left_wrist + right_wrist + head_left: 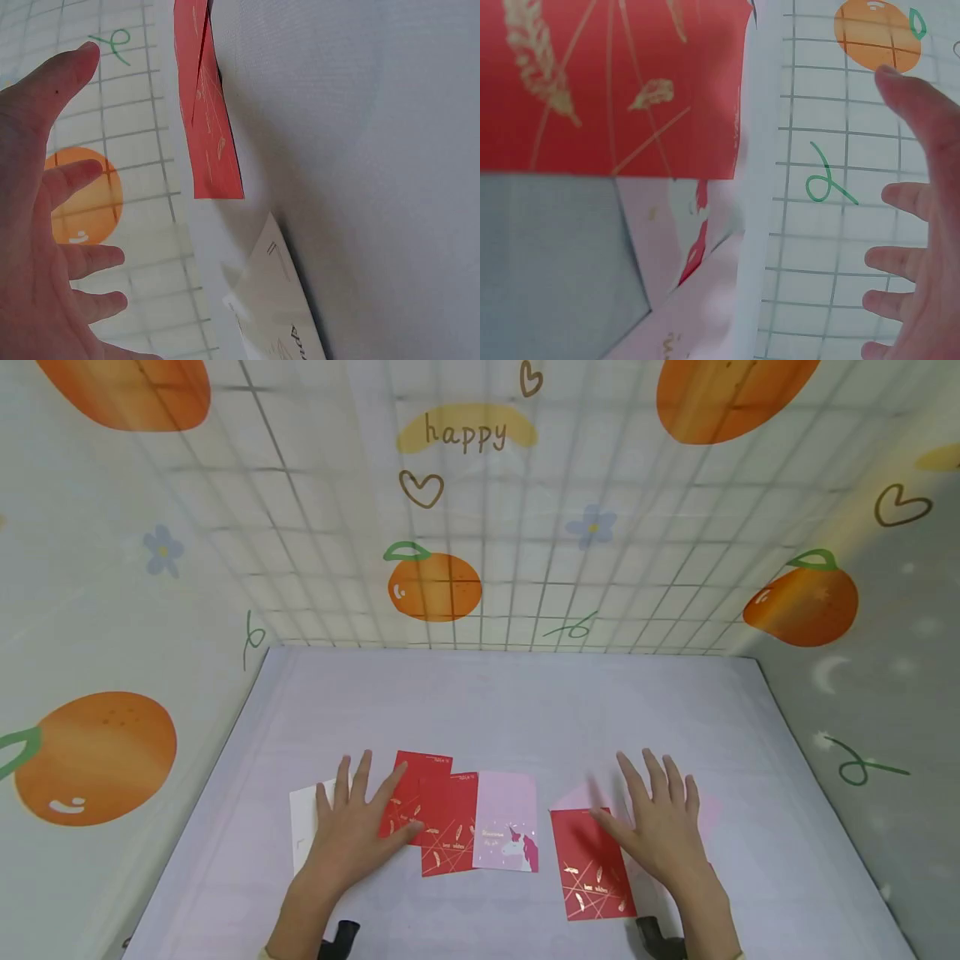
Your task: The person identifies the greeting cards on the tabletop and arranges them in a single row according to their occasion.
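My left hand hovers with spread fingers over the left group of cards and holds nothing. Beneath or beside it lie a white card, a red card and a second red card, which overlaps the first. A pink unicorn card adjoins the second red one. On the right, my right hand is also spread and holds nothing, its thumb over the top of another red card. Pink cards lie under and beyond that hand, partly hidden by it in the head view.
The white table meets a back wall covered by a printed cloth with oranges and a grid. Side walls stand left and right. A black strap end shows by the left wrist and another black piece by the right.
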Tool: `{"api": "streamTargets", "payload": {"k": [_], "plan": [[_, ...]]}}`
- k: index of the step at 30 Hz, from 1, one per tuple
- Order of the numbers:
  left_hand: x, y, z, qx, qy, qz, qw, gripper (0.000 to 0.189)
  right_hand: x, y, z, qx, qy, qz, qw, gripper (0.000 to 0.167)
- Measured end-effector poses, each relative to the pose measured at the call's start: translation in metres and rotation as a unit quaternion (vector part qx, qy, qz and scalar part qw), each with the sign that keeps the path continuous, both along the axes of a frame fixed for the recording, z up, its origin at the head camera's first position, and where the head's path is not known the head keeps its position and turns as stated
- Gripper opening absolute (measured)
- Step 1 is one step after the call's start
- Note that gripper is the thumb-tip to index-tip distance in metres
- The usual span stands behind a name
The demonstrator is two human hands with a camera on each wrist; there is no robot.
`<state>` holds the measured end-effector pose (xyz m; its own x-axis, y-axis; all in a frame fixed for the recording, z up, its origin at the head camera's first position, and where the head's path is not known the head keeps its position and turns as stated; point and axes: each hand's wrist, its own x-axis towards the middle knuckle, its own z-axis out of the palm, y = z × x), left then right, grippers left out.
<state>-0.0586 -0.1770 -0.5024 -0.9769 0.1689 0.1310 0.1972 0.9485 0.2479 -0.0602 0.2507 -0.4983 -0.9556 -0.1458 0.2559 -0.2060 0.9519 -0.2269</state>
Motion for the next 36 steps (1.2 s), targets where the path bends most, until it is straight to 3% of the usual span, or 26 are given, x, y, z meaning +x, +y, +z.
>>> {"api": "streamTargets", "payload": {"k": [15, 23, 31, 36], "plan": [[-0.007, 0.017, -0.004, 0.011, -0.003, -0.029, 0.9995, 0.096, 0.001, 0.003, -0.004, -0.008, 0.007, 0.001, 0.9999, 0.098], [-0.007, 0.032, -0.003, 0.054, -0.022, -0.049, 0.9971, 0.096, 0.002, 0.004, -0.005, -0.030, 0.017, 0.009, 0.9994, 0.093], [-0.009, 0.052, -0.007, 0.072, -0.031, -0.101, 0.9919, 0.094, 0.002, 0.005, -0.004, -0.050, 0.029, 0.019, 0.9982, 0.089], [-0.010, 0.065, -0.008, 0.059, -0.025, -0.129, 0.9896, 0.089, 0.004, 0.008, -0.005, -0.058, 0.020, 0.013, 0.9980, 0.092]]}}
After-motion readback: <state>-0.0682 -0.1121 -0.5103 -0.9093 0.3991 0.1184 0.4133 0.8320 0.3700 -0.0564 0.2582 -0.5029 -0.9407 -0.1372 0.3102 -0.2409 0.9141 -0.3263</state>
